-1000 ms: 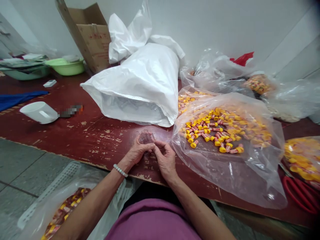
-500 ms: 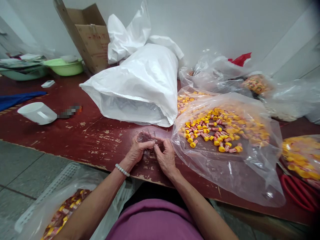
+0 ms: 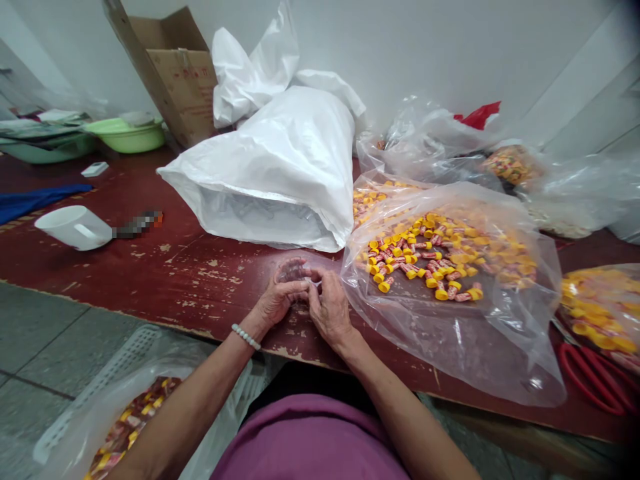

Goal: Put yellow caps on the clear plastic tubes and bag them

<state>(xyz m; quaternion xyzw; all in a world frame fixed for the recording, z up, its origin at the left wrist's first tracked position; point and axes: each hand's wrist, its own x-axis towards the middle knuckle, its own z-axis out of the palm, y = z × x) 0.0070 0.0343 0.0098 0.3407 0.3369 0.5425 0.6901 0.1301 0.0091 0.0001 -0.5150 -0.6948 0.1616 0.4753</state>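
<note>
Near the table's front edge, my left hand (image 3: 278, 298) is curled round a clear plastic piece (image 3: 293, 270), its thumb pointing right. My right hand (image 3: 330, 303) meets it from the right, thumb and fingers pinched at the piece's right side; what exactly lies between those fingertips is too small to tell. Behind both hands lies a white sack (image 3: 285, 167), its mouth open toward me and clear pieces inside. Right of my hands is a clear plastic bag (image 3: 465, 340) with many small yellow-capped items (image 3: 433, 273).
At the left on the red table (image 3: 200, 293) are a white mug (image 3: 75, 227), a blue cloth (image 3: 40, 200) and a green basin (image 3: 130, 135). A cardboard box (image 3: 185, 87) stands behind. Red-handled scissors (image 3: 590, 380) lie far right. A white basket (image 3: 100, 393) sits below the table's edge.
My right hand's fingers have shifted slightly up and left against the clear piece. My left hand stays in nearly the same place, still holding it.
</note>
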